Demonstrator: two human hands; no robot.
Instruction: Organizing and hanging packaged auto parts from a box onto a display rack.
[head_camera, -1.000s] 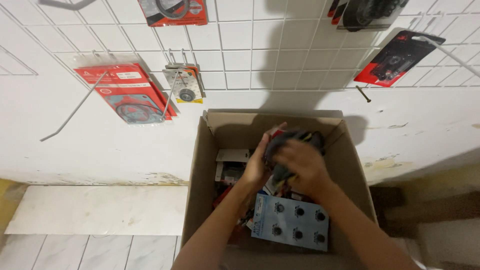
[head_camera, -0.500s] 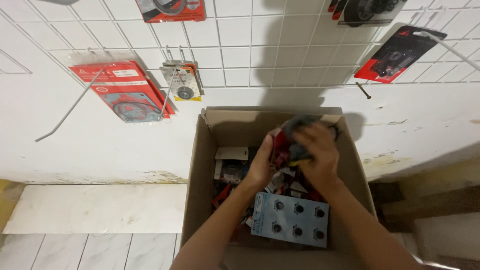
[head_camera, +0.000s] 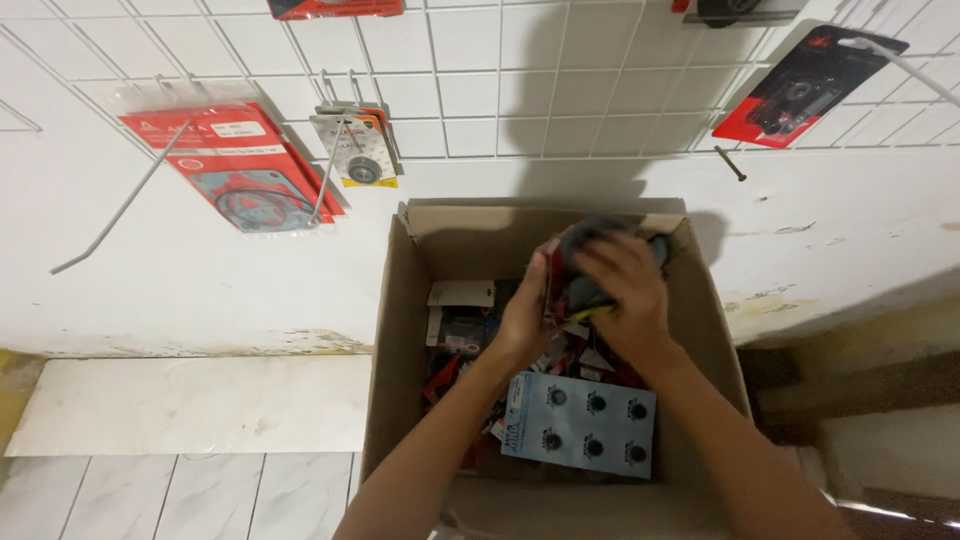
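An open cardboard box (head_camera: 400, 330) stands on the floor against a white wall, full of small packaged parts. Both my hands reach into it. My left hand (head_camera: 525, 315) and my right hand (head_camera: 620, 295) together hold a bundle of dark and red packets (head_camera: 578, 262) lifted near the box's far rim. Below my hands, in the box, lies a blue card (head_camera: 580, 425) with several black round parts. A white-topped packet (head_camera: 458, 305) lies at the box's left side.
A wire grid on the tiled wall carries hanging packets: a red gasket packet (head_camera: 235, 165), a small bearing card (head_camera: 355, 150) and a red-black packet (head_camera: 800, 90). Bare metal hooks stick out at left (head_camera: 110, 220). A pale slab (head_camera: 190, 405) lies left of the box.
My hands have lifted the bundle of packets a little higher and toward the far side of the box. The view has shifted slightly.
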